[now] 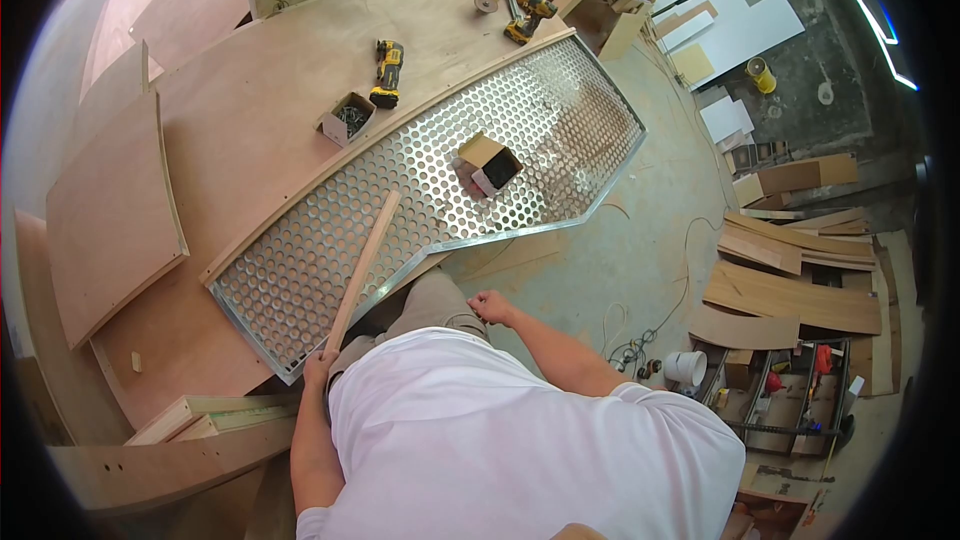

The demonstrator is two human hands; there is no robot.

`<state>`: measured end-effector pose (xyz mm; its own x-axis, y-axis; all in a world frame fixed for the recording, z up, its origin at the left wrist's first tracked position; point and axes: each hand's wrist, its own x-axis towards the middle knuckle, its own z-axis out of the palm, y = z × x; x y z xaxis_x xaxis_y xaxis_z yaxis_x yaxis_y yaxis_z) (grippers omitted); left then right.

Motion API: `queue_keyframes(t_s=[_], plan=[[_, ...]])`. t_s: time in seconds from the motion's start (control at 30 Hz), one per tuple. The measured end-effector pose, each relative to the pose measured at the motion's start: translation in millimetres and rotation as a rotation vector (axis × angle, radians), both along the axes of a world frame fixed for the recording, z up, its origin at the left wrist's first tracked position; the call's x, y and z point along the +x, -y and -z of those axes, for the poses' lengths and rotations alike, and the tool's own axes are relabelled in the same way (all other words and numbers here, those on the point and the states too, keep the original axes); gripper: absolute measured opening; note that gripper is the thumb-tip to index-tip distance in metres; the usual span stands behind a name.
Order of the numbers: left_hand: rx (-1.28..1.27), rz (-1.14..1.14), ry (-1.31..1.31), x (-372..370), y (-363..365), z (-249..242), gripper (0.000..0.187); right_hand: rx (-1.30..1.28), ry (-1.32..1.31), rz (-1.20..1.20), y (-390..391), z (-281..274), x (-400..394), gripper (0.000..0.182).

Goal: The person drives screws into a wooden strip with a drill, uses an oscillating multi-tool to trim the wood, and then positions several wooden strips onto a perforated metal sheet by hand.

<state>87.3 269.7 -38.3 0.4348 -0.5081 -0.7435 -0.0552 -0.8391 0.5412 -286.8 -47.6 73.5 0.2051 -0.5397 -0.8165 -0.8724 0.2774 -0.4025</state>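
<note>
My left hand (318, 368) is wrapped round the lower end of a long, narrow wooden strip (364, 265). The strip slants up across a perforated metal sheet (420, 175) with a shiny rim. Beside my trouser leg (437, 305), my right hand (490, 307) is closed with its fingers curled in; whether anything is inside is hidden. On the metal sheet stands an open cardboard box (490, 162) with dark contents. A second small box (348, 118), holding what look like screws, sits on the plywood surface (250, 90) next to a yellow-and-black cordless drill (387, 73).
More yellow power tools (525, 10) lie at the far end of the plywood. A curved plywood panel (115, 225) leans at left. Wood boards (790, 290), a white bucket (685, 368), a tool rack (785, 390) and cables (635, 350) occupy the floor at right.
</note>
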Motion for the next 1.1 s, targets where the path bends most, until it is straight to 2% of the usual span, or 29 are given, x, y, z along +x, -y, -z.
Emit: queue_keyframes(t_s=[0.77,1.1], plan=[[0.007,0.036,0.062,1.3,0.3,-1.3,0.054,-0.029,-0.006,0.028,-5.1,2.0,4.2,0.038],[0.007,0.021,0.010,2.5,-1.6,4.8,0.054,-0.061,0.007,0.003,-4.7,11.6,-1.4,0.042]])
